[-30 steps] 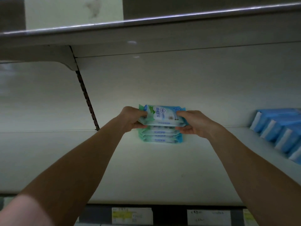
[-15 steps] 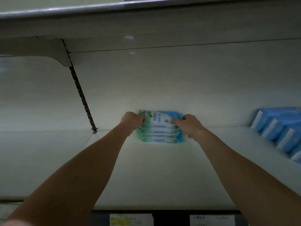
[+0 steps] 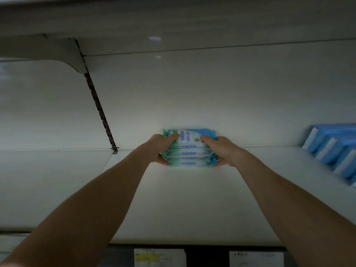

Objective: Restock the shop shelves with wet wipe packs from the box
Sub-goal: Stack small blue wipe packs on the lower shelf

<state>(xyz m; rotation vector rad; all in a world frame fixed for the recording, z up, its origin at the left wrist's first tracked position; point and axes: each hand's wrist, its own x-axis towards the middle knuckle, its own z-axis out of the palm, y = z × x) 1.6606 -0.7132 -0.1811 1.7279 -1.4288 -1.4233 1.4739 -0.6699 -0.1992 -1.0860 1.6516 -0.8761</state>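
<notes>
The left hand (image 3: 159, 149) and right hand (image 3: 225, 151) curl fingers round stacked soft, glossy teal plastic wipe packs (image 3: 189, 153) at twelve o'clock on a smooth white shelf (image 3: 173, 199).

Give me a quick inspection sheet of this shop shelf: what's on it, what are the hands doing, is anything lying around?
Surface: pale shelf, dimly lit.
Job's things: stack of wet wipe packs, about four high, near the back of the shelf.
Clutter: nothing seen.
Grips: left hand holds the stack's left end, right hand holds its right end, thumbs on the top pack.
Cables: nothing seen.
Surroundings: blue packs lined up at the right; price labels below the front edge; slotted upright at the left; another shelf overhead.
</notes>
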